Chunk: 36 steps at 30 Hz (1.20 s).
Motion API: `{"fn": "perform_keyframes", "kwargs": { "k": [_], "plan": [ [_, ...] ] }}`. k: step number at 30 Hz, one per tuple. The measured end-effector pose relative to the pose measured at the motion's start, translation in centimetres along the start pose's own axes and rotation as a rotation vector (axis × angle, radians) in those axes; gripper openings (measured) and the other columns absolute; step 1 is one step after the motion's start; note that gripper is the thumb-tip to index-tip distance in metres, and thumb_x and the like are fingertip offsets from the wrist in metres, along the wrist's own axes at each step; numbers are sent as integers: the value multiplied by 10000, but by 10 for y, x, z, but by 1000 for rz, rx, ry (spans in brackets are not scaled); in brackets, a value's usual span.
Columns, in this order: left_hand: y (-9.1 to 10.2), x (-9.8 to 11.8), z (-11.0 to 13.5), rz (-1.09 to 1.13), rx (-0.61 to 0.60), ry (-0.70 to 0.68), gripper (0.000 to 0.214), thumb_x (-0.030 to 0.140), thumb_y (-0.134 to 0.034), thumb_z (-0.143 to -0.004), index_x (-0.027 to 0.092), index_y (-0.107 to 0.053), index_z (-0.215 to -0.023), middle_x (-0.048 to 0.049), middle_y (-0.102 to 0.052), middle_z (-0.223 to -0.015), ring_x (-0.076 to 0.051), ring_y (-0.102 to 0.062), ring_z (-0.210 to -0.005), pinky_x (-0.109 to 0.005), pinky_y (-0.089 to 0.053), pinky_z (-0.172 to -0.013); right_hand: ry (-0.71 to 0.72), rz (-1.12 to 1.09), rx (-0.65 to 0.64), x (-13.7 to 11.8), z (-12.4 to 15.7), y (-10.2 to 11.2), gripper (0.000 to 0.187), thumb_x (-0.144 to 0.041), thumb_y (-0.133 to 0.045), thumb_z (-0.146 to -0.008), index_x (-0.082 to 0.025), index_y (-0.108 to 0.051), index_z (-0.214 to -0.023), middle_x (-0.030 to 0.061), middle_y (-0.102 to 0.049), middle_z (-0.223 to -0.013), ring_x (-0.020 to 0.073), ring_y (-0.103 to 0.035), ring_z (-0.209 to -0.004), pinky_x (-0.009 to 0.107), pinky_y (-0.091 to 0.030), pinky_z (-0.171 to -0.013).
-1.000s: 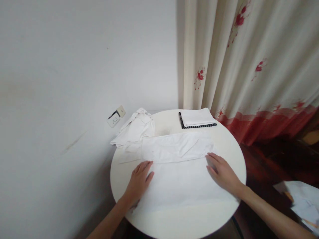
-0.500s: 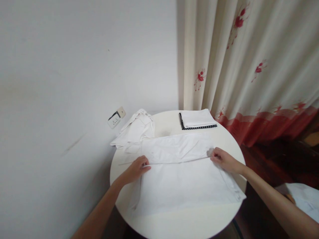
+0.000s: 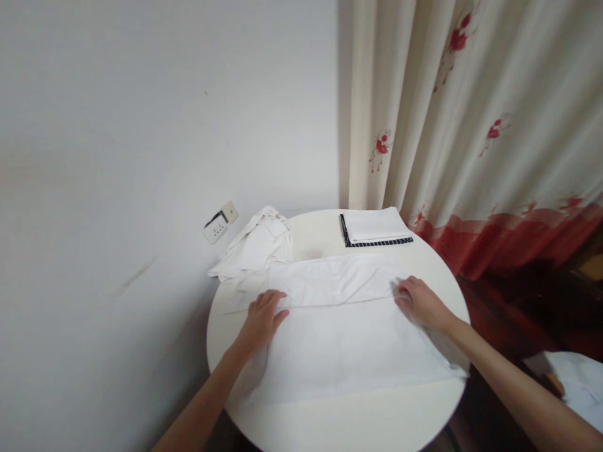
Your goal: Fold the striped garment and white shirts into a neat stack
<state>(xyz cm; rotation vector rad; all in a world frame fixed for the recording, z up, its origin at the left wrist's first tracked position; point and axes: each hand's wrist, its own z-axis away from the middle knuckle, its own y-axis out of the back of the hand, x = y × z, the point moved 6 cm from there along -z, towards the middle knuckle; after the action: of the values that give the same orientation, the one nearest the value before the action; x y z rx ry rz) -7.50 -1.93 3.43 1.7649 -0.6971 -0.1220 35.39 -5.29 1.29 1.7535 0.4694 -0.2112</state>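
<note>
A folded white garment [image 3: 343, 351] lies spread on a round white table [image 3: 348, 427]. Its far part is turned over in a creased band with an edge running across the middle. At the left end of that edge, my left hand [image 3: 262, 320] rests on the cloth, thumb and fingers apart. My right hand [image 3: 421, 304] is at the right end, fingers curled around the cloth there; its fingertips are partly hidden.
A crumpled white cloth [image 3: 264, 242] lies at the table's back left against the wall. At the back right, a folded white cloth [image 3: 377, 225] sits on a black patterned item [image 3: 386, 242]. A floral curtain [image 3: 424, 125] hangs behind. White fabric [image 3: 577, 383] is low at right.
My left hand has loosened from its pinch on the edge and spread its fingers on the cloth. My right hand has shifted slightly, still at the right end. The folded band lies flatter.
</note>
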Motion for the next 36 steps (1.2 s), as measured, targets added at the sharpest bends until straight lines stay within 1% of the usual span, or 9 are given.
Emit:
{"fn": "perform_keyframes", "kwargs": {
  "k": [4, 7, 9, 14, 17, 23, 28, 31, 36],
  "plan": [
    [-7, 80, 0, -23, -41, -204, 465, 282, -398, -1029, 223, -384, -1490, -114, -474, -1535, -249, -421, -1425, -479, -344, -1177, 78, 115, 120, -58, 2, 4, 376, -273, -466, -971, -141, -611, -1291, 169, -601, -1320, 308, -553, -1210, 446, -458, -1023],
    [-36, 133, -1, -45, -178, -317, 543, 297, -352, -1049, 210, -254, -1576, -92, -340, -1633, -233, -270, -1520, -491, -250, -1237, 248, 106, 73, -124, 10, -23, 483, -191, -384, -985, -132, -494, -1451, 151, -500, -1499, 283, -418, -1404, 455, -353, -1153],
    [-53, 149, -1, -72, -228, -340, 566, 301, -352, -1045, 174, -239, -1585, -113, -336, -1632, -241, -239, -1533, -513, -217, -1247, 305, 111, 19, -153, 18, -47, 545, -172, -352, -989, -121, -393, -1529, 129, -413, -1583, 271, -328, -1476, 477, -284, -1199],
    [-63, 137, 6, -109, -214, -340, 594, 383, -344, -1059, 201, -205, -1607, -88, -266, -1661, -254, -196, -1544, -530, -214, -1245, 191, 130, -40, -143, 32, -71, 606, -388, -355, -1035, -125, -314, -1579, 143, -342, -1619, 276, -270, -1514, 501, -203, -1230],
    [-54, 112, 14, -123, -178, -302, 620, 436, -363, -1057, 232, -188, -1615, -86, -284, -1653, -269, -230, -1534, -542, -249, -1229, 95, 157, -11, -109, 38, -58, 658, -522, -338, -1029, -156, -334, -1577, 150, -333, -1619, 302, -259, -1518, 545, -198, -1220],
    [-37, 40, 39, -198, -89, -137, 591, 378, -413, -1040, 257, -267, -1600, -114, -356, -1618, -303, -322, -1498, -563, -313, -1187, -32, 227, 54, -47, 59, -32, 640, -486, -322, -1037, -166, -292, -1590, 156, -312, -1626, 325, -270, -1511, 616, -218, -1191],
    [-26, 0, 53, -190, -112, -57, 597, 365, -359, -1048, 267, -203, -1616, -104, -358, -1617, -303, -313, -1500, -582, -349, -1158, -90, 194, 49, -24, 61, -19, 602, -448, -307, -1045, -150, -327, -1568, 172, -307, -1626, 331, -265, -1512, 652, -247, -1167],
    [-15, 13, 50, -202, -43, -17, 580, 377, -368, -1047, 243, -263, -1602, -120, -337, -1626, -357, -231, -1522, -653, -309, -1151, -116, 164, 140, -39, 54, -7, 578, -390, -294, -1051, -138, -313, -1571, 178, -320, -1620, 330, -246, -1519, 668, -231, -1167],
    [-20, 95, 43, -103, -35, -159, 529, 363, -428, -1041, 270, -363, -1557, -95, -404, -1598, -315, -296, -1507, -593, -303, -1192, 122, 95, 107, -113, 58, -25, 602, -352, -344, -1042, -202, -224, -1613, 139, -271, -1644, 309, -195, -1536, 624, -204, -1202]
  ]
}}
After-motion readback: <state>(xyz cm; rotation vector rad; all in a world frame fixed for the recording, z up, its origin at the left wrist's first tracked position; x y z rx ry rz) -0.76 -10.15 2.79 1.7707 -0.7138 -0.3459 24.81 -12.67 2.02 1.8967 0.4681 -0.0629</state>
